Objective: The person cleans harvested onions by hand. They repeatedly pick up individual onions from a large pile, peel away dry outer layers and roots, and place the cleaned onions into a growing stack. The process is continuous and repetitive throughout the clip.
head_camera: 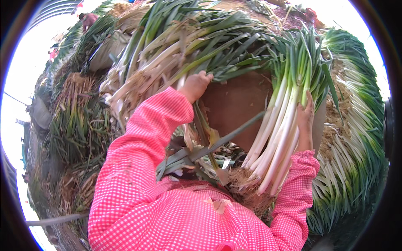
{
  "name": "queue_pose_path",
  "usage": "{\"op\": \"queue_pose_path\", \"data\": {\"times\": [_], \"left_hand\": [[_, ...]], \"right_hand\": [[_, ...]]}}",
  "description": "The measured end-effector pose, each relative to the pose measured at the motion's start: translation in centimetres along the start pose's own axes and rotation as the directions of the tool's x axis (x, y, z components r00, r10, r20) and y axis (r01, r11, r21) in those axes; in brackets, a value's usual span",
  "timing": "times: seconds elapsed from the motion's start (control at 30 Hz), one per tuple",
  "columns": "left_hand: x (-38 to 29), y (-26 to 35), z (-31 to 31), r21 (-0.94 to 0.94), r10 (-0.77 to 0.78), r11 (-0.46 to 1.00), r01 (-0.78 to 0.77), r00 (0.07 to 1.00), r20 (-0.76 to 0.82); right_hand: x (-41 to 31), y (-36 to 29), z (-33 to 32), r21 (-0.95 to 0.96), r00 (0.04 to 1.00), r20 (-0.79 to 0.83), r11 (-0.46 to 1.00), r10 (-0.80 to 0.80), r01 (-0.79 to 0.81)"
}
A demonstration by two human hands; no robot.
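Note:
My left hand (196, 85) is closed at the near edge of a heap of untrimmed green onions (154, 67), gripping a stalk. That stalk is mostly hidden by the hand and sleeve. Against my right hand (306, 120) leans a bundle of cleaner green onions (281, 125), with long white shafts, green tops pointing away and roots towards my body. The right hand holds its right side, thumb up along the shafts; its other fingers are hidden. A brown board-like surface (237, 100) shows between the hands.
Stacked green onions (351, 125) line the right side. More bunches with dry roots (73, 103) are piled left. Loose leaves (220, 144) lie before my body, one long leaf crossing the brown surface. A person (89, 20) is far off at upper left.

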State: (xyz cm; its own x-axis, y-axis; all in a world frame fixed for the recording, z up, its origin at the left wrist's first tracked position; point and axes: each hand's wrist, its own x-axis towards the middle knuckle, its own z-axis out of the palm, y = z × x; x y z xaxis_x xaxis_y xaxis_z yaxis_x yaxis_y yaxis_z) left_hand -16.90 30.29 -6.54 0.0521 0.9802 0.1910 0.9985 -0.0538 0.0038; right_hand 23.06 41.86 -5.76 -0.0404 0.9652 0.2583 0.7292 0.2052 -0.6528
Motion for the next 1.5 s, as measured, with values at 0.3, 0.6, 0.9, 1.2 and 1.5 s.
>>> {"op": "queue_pose_path", "data": {"times": [0.3,0.6,0.9,1.2,1.5], "left_hand": [[-38.3,-9.8,-6.5,0.048,-0.403,0.911,0.409,0.910,-0.100],[-58.6,-18.2,-8.3,0.085,-0.902,0.431,0.898,0.428,0.057],[-15.1,-17.2,-6.7,-0.121,-0.304,0.953,0.279,0.859,-0.413],[-7.5,-17.5,-7.6,-0.165,-0.345,0.919,0.357,0.934,0.099],[-28.7,-1.0,-17.2,-0.435,-0.320,0.840,0.323,0.944,0.082]], "right_hand": [[3.1,5.4,1.5,0.023,0.980,-0.010,0.980,-0.197,0.197],[3.8,4.8,1.2,-0.116,0.988,0.041,0.981,-0.149,0.153],[-4.7,0.9,-2.7,-0.165,0.997,-0.002,0.983,-0.076,0.074],[-16.8,-5.3,-6.3,-0.210,0.968,0.150,0.963,0.200,-0.166],[-21.2,-19.6,4.6,0.600,0.858,0.391,0.799,-0.334,0.037]]}}
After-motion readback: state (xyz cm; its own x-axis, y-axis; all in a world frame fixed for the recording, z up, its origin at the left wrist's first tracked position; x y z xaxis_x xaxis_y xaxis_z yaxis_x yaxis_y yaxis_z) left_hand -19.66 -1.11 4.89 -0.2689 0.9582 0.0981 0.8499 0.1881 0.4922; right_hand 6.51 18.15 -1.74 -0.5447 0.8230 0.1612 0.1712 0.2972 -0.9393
